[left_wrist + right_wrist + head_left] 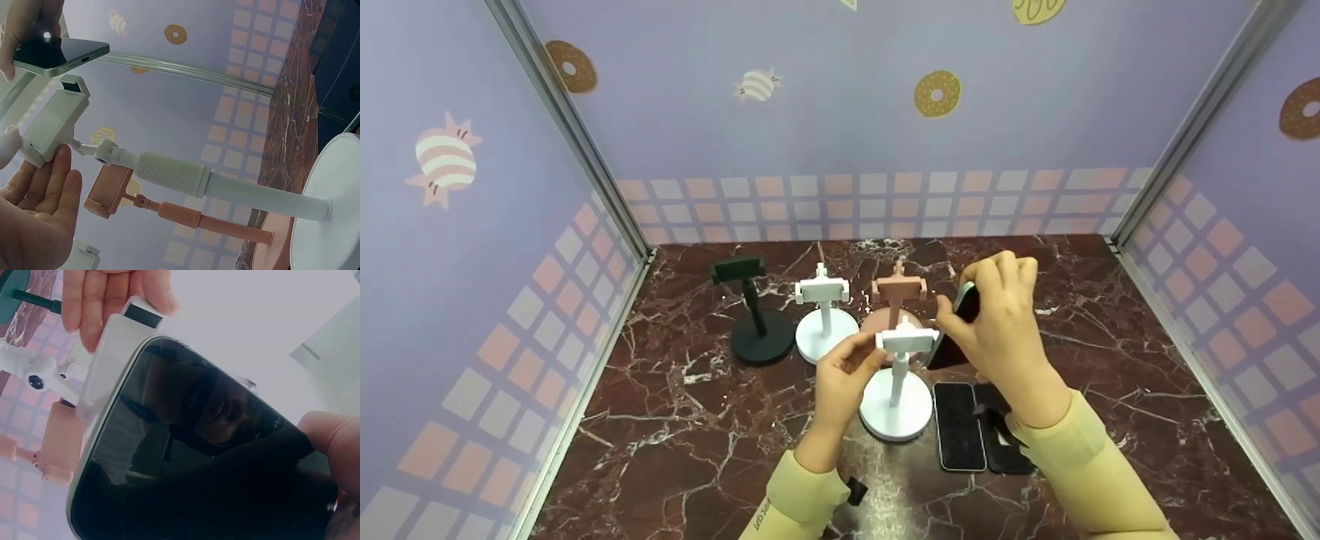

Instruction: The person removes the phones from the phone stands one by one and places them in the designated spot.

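My left hand (840,386) pinches the left end of the clamp on the front white phone stand (898,375), with the thumb in front and fingers behind in the left wrist view. The stand's round base sits on the table. To the right of the clamp, my right hand (1006,330) holds a smartphone (191,450) with a dark screen and pale green edge, gripped along its edges. The phone is tilted and close beside the clamp (56,118); whether they touch I cannot tell.
Behind stand a black phone stand (761,337), another white stand (826,334) and a pink stand (898,289). Two dark phones (960,427) lie side by side on the marbled table (660,450), right of the front base. Patterned panels (870,135) enclose the table's back and sides.
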The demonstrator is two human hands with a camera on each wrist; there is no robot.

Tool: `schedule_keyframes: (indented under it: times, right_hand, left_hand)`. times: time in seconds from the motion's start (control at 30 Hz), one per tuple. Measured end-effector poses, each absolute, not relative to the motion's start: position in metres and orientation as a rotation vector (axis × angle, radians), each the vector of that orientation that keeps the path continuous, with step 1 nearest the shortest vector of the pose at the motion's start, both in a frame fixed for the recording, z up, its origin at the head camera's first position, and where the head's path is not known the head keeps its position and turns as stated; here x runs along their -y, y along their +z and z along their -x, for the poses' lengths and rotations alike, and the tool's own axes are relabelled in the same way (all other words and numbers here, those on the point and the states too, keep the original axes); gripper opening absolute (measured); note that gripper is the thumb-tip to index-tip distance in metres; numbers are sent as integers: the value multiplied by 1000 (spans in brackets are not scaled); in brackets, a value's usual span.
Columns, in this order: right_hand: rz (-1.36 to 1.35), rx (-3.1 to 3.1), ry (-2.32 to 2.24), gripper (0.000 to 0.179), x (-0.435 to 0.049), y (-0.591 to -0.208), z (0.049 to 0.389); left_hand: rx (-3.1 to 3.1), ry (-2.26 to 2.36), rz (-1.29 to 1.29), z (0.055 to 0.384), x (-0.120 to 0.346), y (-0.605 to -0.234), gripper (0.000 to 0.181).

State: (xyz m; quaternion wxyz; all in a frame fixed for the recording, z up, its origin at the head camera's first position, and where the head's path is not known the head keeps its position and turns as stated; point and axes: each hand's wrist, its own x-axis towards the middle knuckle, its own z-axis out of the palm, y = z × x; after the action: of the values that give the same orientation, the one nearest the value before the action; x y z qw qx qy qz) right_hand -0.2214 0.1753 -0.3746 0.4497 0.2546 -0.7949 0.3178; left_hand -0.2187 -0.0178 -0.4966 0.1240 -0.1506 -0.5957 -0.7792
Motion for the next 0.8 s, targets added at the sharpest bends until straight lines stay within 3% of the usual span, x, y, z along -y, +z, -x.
schedule_keyframes:
  times: [0.53,0.8]
  right_hand:
    - [-580,1997,770,27,-190,-392,223]
    - [-550,2035,756,26,-197,-399,222]
  left_hand:
    - [1731,-2251,539,220,19,-506,35]
    - [1903,-2097,414,225,17,-517,33]
